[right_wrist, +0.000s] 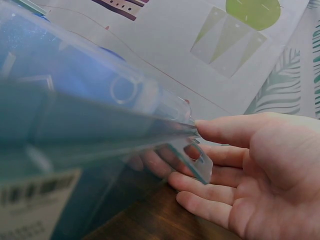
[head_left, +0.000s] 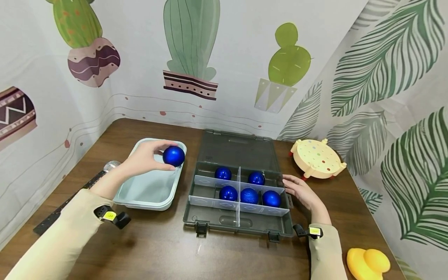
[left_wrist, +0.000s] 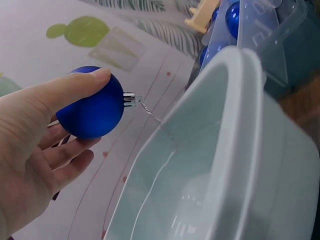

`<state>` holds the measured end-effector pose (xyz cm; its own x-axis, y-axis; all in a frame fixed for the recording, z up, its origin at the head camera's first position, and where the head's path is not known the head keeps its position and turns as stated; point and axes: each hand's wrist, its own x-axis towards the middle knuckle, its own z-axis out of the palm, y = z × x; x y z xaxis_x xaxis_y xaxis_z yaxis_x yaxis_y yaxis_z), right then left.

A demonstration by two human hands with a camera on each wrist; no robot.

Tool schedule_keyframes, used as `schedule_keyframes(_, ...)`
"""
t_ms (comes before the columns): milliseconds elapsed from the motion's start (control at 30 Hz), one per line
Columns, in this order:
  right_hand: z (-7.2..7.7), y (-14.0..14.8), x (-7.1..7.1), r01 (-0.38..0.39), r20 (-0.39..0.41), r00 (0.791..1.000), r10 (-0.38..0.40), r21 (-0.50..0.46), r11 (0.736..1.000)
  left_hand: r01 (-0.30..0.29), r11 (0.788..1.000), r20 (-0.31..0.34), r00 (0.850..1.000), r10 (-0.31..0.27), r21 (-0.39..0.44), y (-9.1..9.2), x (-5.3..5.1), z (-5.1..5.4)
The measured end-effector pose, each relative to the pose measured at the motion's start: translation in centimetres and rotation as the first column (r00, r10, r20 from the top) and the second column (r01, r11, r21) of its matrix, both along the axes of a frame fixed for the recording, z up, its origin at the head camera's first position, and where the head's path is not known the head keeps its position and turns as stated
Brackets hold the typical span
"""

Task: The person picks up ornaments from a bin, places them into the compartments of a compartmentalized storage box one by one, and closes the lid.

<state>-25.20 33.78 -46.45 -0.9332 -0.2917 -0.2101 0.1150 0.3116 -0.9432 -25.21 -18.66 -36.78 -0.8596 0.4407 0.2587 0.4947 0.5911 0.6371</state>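
My left hand holds a matte blue Christmas ball between thumb and fingers, above the right rim of a pale blue plastic basin. In the left wrist view the ball's silver cap and a thin silver string show, the string hanging toward the basin. A dark translucent divided box lies with its lid folded back. Several blue balls sit in its back and middle rows. My right hand touches the box's right side, its fingers loosely extended beside the side tab.
A microphone lies left of the basin, partly behind my left arm. A cream, dotted round toy with short legs stands at the back right. A yellow rubber duck sits at the front right. Patterned cloth hangs behind the wooden table.
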Motion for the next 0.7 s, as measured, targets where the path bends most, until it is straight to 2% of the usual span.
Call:
schedule_keyframes(233, 0.3, -0.1, 0.1, -0.004, 0.002, 1.0, 0.004, 0.006, 1.0, 0.0, 1.0, 0.008, 1.0, 0.0, 0.015, 1.8, 0.3, 0.1)
schedule_keyframes(400, 0.1, 0.0, 0.1, 0.001, 0.002, 1.0, -0.001, 0.01, 1.0, 0.046, 0.999, -0.004, 0.999, -0.046, 0.026, 3.1, 0.2, -0.2)
schedule_keyframes(500, 0.0, 0.0, 0.0, 0.005, 0.0, 1.0, -0.005, 0.005, 1.0, 0.071, 0.997, -0.004, 0.997, -0.071, 0.013, 3.7, 0.3, -0.4)
schedule_keyframes(700, -0.1, 0.1, 0.0, 0.005, -0.002, 1.0, -0.005, 0.002, 1.0, 0.09, 0.995, 0.033, 0.995, -0.089, -0.033, 4.9, 0.5, -0.6)
